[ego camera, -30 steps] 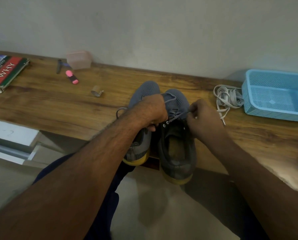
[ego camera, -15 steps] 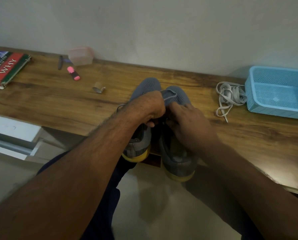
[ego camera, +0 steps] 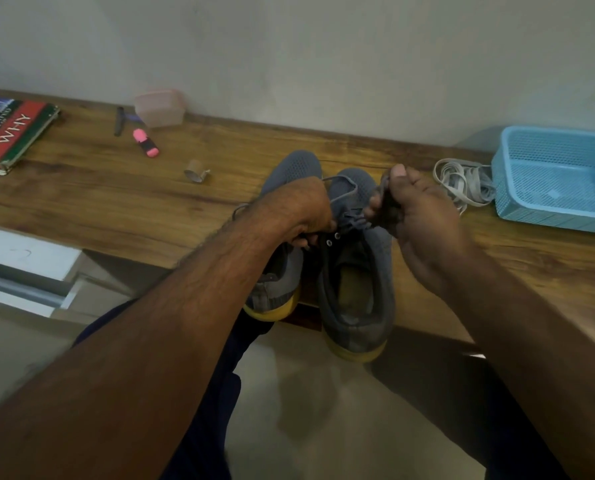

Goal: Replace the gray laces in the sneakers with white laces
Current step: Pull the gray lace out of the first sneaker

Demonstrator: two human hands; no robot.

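Gray lace (ego camera: 349,221) half out of right sneaker (ego camera: 354,271), beside white laces (ego camera: 462,183). Right hand (ego camera: 417,216) pinching lace; left hand (ego camera: 296,216) curled, gripping tongue edge. Pull slack eyelet by eyelet, steadying sneaker.

Centre frame: two gray sneakers (ego camera: 353,289) side by side on wooden desk (ego camera: 122,202). Left hand (ego camera: 297,211) gripping at eyelets; right hand (ego camera: 415,209) pinching gray lace (ego camera: 351,221). White laces (ego camera: 462,183) beside blue basket (ego camera: 559,181), right.

gray sneakers (ego camera: 354,282) side by side, desk edge | white laces (ego camera: 462,183) bundled
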